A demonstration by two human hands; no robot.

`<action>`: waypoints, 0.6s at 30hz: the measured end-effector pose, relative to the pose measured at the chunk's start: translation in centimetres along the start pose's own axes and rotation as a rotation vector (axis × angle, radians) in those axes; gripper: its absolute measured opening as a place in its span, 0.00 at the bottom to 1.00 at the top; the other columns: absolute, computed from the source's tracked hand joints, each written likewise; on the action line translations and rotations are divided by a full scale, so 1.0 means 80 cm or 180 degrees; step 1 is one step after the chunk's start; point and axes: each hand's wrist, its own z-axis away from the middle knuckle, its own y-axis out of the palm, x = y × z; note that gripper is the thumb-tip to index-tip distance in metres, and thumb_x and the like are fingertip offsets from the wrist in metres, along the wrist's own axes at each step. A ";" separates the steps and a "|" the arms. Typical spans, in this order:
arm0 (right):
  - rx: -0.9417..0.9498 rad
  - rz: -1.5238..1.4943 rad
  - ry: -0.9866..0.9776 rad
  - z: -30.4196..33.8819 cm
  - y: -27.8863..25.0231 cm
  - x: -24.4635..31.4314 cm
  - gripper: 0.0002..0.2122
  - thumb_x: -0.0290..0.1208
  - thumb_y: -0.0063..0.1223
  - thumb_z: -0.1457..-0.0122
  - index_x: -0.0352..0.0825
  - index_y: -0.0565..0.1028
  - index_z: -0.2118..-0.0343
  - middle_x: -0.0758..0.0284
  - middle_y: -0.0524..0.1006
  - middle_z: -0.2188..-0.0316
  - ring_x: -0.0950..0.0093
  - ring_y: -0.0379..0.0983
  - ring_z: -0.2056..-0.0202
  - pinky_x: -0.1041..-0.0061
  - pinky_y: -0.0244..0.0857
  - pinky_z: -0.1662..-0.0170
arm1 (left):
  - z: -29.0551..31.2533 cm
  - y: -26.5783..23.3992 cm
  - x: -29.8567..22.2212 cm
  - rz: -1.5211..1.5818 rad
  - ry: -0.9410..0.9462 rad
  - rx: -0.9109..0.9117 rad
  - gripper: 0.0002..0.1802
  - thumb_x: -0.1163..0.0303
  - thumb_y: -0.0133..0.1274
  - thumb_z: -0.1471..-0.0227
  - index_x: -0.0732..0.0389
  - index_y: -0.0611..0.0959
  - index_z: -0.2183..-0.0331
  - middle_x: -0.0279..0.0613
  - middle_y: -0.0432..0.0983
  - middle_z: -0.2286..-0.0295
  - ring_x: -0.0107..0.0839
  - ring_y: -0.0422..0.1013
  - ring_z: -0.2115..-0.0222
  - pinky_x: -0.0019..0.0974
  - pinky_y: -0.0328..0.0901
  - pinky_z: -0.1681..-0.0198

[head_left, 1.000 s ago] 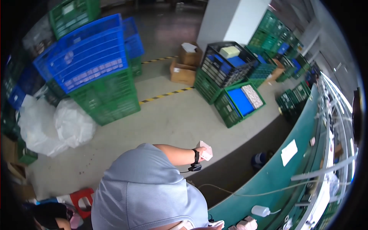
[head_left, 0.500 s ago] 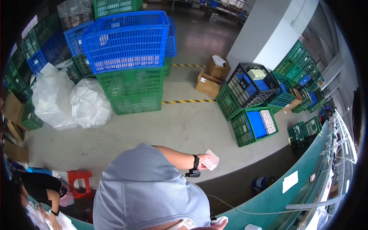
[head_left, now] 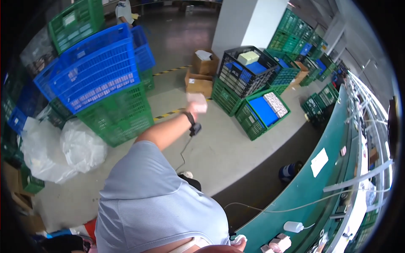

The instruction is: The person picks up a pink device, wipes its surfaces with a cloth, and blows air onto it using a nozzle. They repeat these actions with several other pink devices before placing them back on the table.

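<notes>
My left arm reaches out over the floor, a black wristband with a small dark device on the wrist. In my left hand [head_left: 193, 110] is a small pale pink box [head_left: 198, 101], slightly blurred and gripped at its near edge. My right hand [head_left: 239, 244] is low by the bench edge, partly cut off, its fingers closed around something white that I cannot make out. Beside it on the green bench [head_left: 274, 217] are several small pale pink boxes [head_left: 280, 243] and a white squeeze bottle [head_left: 292, 227].
Stacked blue [head_left: 97, 67] and green crates [head_left: 120, 116] stand left, beside white plastic bags [head_left: 82, 145]. Ahead right, a green crate [head_left: 253, 120] holds white boxes, next to a black crate [head_left: 242, 63]. Cardboard boxes [head_left: 199, 84] sit before a pillar. A person [head_left: 124, 12] stands far back.
My left hand has swung forward and left with the pink box. The view has turned right, showing more of the bench, its bottle and boxes. My right hand stays by the bench.
</notes>
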 end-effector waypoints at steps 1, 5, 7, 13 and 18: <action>0.0201 0.0044 0.0053 -0.005 0.000 -0.005 0.13 0.42 0.43 0.39 0.44 0.67 0.79 0.71 0.66 0.82 0.73 0.63 0.76 0.70 0.59 0.69 | -0.148 -0.078 -0.002 0.0434 0.0625 0.0324 0.28 0.72 0.52 0.51 0.61 0.71 0.47 0.44 0.74 0.52 0.40 0.75 0.55 0.43 0.68 0.48; 0.0015 -0.0042 -0.0168 -0.005 0.001 -0.047 0.13 0.42 0.43 0.39 0.44 0.66 0.79 0.70 0.66 0.81 0.73 0.63 0.75 0.70 0.58 0.69 | -0.221 -0.046 -0.069 0.0564 0.1160 -0.1034 0.48 0.70 0.67 0.62 0.67 0.61 0.42 0.50 0.69 0.49 0.42 0.69 0.50 0.46 0.63 0.44; -0.0077 -0.0050 -0.0265 -0.023 0.017 -0.063 0.13 0.42 0.43 0.39 0.44 0.65 0.78 0.70 0.66 0.80 0.73 0.63 0.74 0.71 0.58 0.69 | -0.228 -0.021 -0.100 0.0408 0.1278 -0.1431 0.53 0.70 0.69 0.65 0.68 0.59 0.41 0.52 0.66 0.47 0.43 0.68 0.49 0.46 0.62 0.44; -0.0975 -0.1123 -0.0037 -0.117 0.176 -0.037 0.11 0.34 0.51 0.40 0.33 0.75 0.60 0.67 0.77 0.69 0.73 0.74 0.68 0.76 0.67 0.62 | -0.293 -0.016 -0.162 0.0198 0.1620 -0.1882 0.59 0.69 0.73 0.70 0.70 0.56 0.40 0.55 0.63 0.46 0.45 0.67 0.49 0.47 0.62 0.44; -0.0313 -0.0102 -0.1186 -0.126 0.313 0.000 0.07 0.27 0.48 0.41 0.32 0.73 0.61 0.65 0.77 0.68 0.71 0.75 0.68 0.74 0.70 0.63 | -0.381 -0.027 -0.198 0.0305 0.1584 -0.1601 0.54 0.69 0.74 0.71 0.73 0.62 0.44 0.57 0.69 0.51 0.46 0.70 0.51 0.49 0.63 0.45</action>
